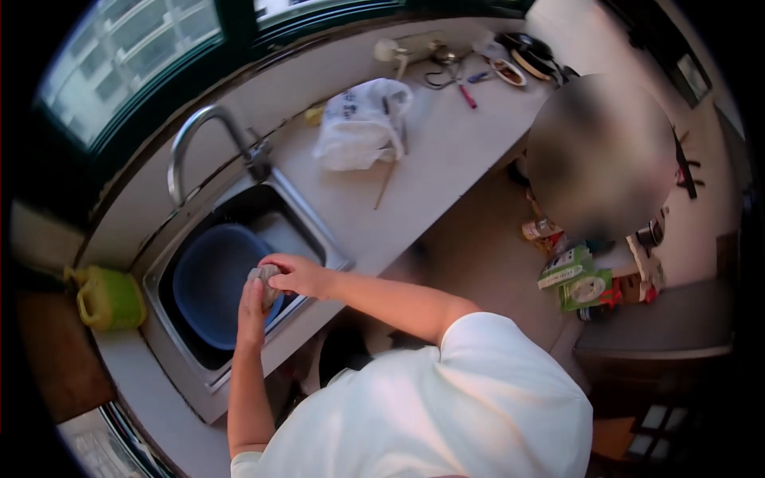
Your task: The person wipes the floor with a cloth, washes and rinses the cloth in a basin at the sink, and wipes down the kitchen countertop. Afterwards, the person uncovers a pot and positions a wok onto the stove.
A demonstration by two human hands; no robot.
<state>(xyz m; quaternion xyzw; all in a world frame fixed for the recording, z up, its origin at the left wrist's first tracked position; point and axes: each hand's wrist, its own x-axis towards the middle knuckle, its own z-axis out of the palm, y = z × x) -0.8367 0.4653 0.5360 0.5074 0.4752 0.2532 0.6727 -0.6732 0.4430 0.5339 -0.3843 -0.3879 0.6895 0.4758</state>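
Note:
Over the near edge of a blue basin [209, 279], a small greyish lump [268, 279] is held between both hands. My left hand [253, 306] has its fingers closed against the lump's near side. From the right, my right hand [293, 275] wraps its fingers over the top of the same lump. What the lump is cannot be made out. The basin sits in a metal sink [323, 239], under a curved faucet [201, 131].
A yellow-green jug [113, 299] stands left of the sink. On the counter [446, 151] lie a white plastic bag [358, 127], a thin stick [385, 187] and a pink-handled tool [467, 96]. Green boxes [582, 283] are at the right, near a blurred round area.

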